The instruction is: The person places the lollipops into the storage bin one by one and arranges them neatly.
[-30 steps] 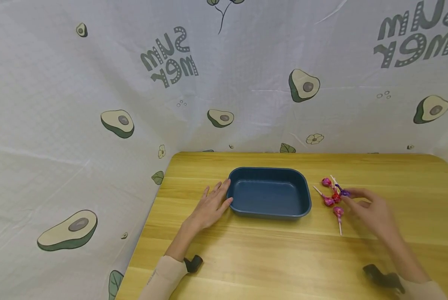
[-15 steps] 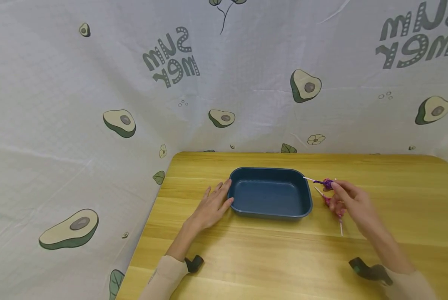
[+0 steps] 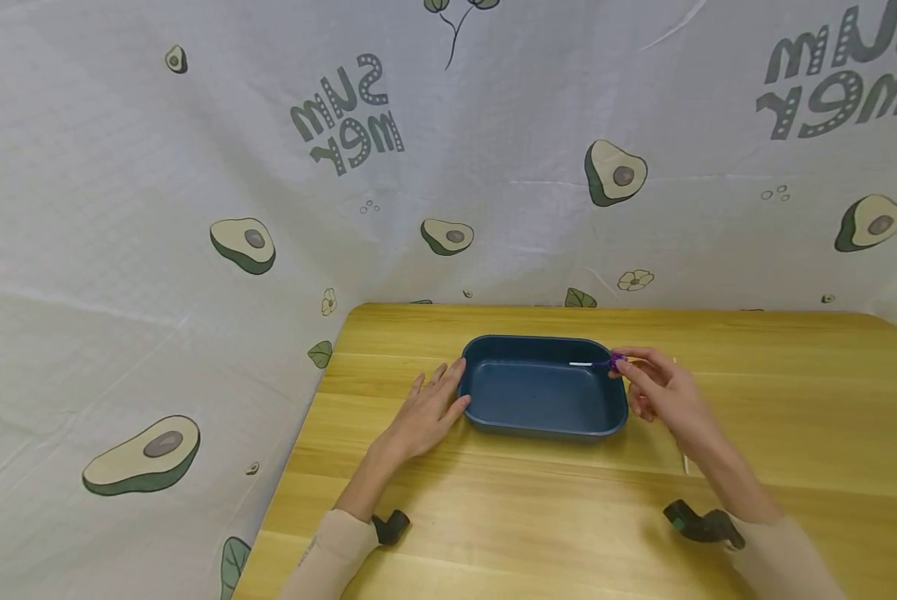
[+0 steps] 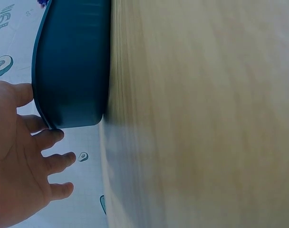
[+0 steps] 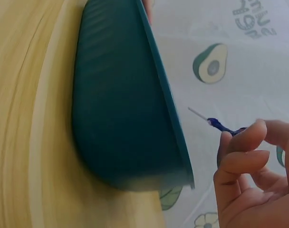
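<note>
Your left hand has its fingers spread, fairly straight, against the left end of the dark blue rectangular tray, likely steadying it; nothing gripped. Tray sits toward the far edge of the desk, nearer its far left corner. Your right hand pinches the purple-wrapped lollipop by its candy end, so the stick juts free over the tray's right end, above the rim. A second white stick shows nearer the desk's near edge; can't tell what your hand hides there.
</note>
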`<action>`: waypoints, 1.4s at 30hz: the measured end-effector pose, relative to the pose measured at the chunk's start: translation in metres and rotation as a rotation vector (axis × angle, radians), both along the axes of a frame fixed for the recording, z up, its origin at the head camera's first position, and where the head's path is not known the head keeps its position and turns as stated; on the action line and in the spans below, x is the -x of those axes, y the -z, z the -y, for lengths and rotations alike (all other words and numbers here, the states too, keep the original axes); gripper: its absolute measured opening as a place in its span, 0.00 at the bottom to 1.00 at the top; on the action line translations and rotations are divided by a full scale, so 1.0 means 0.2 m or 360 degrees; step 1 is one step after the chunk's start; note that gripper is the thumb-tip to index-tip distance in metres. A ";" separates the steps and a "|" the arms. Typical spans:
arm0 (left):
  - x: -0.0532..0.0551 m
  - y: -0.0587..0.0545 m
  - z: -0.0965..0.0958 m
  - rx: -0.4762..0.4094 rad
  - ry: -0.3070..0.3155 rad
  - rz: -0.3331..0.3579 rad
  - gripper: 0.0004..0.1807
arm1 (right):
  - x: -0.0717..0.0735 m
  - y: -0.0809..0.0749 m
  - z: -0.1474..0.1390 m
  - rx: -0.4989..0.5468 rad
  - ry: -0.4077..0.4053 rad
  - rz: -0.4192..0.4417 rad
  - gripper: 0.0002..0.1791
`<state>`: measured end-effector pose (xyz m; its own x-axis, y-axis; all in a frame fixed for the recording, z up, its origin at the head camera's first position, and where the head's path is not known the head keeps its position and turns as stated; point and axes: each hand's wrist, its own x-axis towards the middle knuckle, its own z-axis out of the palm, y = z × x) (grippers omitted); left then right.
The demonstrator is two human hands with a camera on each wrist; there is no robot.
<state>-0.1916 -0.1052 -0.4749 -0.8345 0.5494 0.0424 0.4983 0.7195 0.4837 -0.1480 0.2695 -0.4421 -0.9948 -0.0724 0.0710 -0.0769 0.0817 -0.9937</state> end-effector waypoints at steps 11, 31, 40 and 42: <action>0.00 0.00 0.00 -0.0006 0.0008 0.0011 0.37 | 0.10 -0.02 0.22 -0.0337 -0.0059 0.0099 0.27; 0.01 0.01 -0.01 0.0011 -0.0016 0.0009 0.37 | 0.27 0.01 0.65 -0.0725 -0.0056 0.0241 0.14; 0.01 0.01 -0.01 0.0013 -0.0012 0.0026 0.37 | 0.28 0.02 0.76 -0.0916 -0.0132 0.0291 0.14; 0.01 0.01 -0.01 0.0014 -0.0007 0.0024 0.37 | 0.29 0.02 0.79 -0.0996 -0.0142 0.0291 0.13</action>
